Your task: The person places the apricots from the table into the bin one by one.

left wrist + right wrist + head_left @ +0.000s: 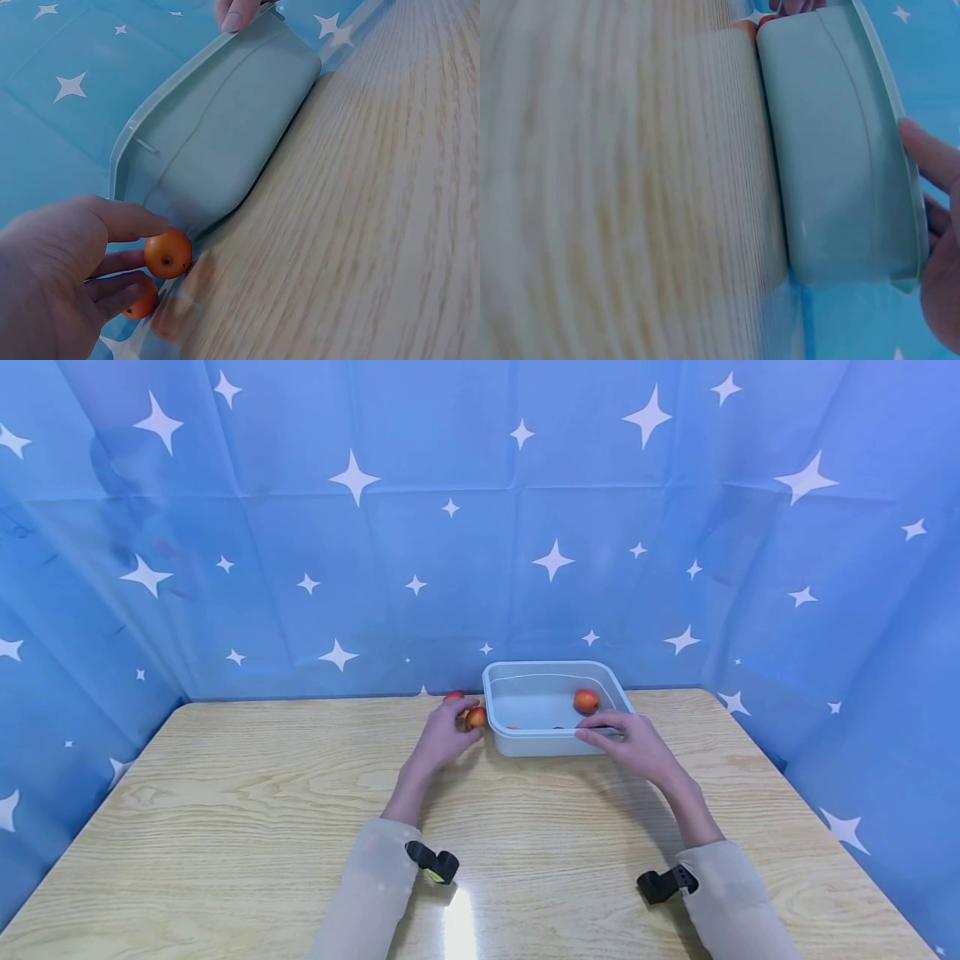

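Note:
My left hand [444, 737] is at the left end of a pale blue-green plastic tub [543, 745], its thumb and fingers around a small orange-red round fruit [476, 717]. In the left wrist view that fruit [168, 253] sits between thumb and fingers, close against the tub's end wall. A second such fruit [142, 298] lies just behind it, partly covered by the fingers. My right hand [637, 743] pinches the tub's front rim near the right corner, thumb [928, 150] on the outer side. Inside the tub lies another fruit [587, 701]; bits of others show above the front rim.
The tub stands near the back edge of a light wood table [262, 827]. Behind and at both sides hangs a blue curtain [420, 543] with white stars. Black straps with small devices [432, 862] are on both sleeved wrists.

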Demonstrator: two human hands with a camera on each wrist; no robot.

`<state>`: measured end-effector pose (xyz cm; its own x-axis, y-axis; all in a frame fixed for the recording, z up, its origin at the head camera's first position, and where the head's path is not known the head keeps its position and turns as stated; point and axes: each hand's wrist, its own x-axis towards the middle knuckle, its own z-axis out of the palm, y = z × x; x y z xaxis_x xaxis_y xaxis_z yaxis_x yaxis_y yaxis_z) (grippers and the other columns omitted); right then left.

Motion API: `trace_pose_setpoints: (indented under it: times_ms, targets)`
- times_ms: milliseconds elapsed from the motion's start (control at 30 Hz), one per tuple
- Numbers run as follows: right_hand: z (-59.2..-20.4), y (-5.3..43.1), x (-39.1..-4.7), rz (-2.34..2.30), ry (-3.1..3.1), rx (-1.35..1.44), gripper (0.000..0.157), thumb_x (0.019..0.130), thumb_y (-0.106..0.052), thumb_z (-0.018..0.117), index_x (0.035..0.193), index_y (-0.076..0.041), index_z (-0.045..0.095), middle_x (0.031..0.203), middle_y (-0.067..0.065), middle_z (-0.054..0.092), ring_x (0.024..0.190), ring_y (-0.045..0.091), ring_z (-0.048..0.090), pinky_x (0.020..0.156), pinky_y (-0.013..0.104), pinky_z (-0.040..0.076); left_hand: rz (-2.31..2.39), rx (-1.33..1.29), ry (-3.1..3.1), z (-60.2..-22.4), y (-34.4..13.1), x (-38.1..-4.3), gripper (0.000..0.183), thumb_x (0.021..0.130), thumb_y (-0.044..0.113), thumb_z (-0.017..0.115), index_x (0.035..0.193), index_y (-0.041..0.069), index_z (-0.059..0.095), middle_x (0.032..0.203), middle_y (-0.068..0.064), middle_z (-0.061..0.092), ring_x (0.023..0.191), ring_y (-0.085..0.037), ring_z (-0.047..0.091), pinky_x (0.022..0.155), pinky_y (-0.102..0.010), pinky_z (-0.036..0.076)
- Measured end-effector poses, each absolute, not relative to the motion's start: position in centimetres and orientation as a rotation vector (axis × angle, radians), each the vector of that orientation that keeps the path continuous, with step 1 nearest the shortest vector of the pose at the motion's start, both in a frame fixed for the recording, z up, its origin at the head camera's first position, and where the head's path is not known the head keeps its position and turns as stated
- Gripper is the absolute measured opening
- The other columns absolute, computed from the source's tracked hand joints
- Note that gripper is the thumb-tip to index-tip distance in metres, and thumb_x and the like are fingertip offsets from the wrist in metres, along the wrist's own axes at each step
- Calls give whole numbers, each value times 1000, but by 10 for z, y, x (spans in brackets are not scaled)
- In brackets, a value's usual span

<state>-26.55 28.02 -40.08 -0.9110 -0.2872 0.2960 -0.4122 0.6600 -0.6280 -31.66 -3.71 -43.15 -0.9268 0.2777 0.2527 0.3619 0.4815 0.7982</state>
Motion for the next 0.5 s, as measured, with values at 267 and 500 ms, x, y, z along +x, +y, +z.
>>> trace_pose_setpoints:
  times_ms: [267,500]
  targets:
    - [-401,280,-265,1085,-2705,579,19,96,-26,71,109,-14,77,105,0,74,99,20,65,84,39,52,-1485,-599,-2641,-433,-35,-317,44,85,-2,75,128,-1,65,124,-16,65,108,-31,61,98,-43,52]
    - [-401,280,-265,1080,-2697,584,18,96,-26,72,108,-14,78,104,0,74,99,20,65,84,39,52,-1484,-601,-2663,-435,-34,-316,40,85,-2,75,124,0,66,119,-14,67,100,-27,62,91,-40,54]
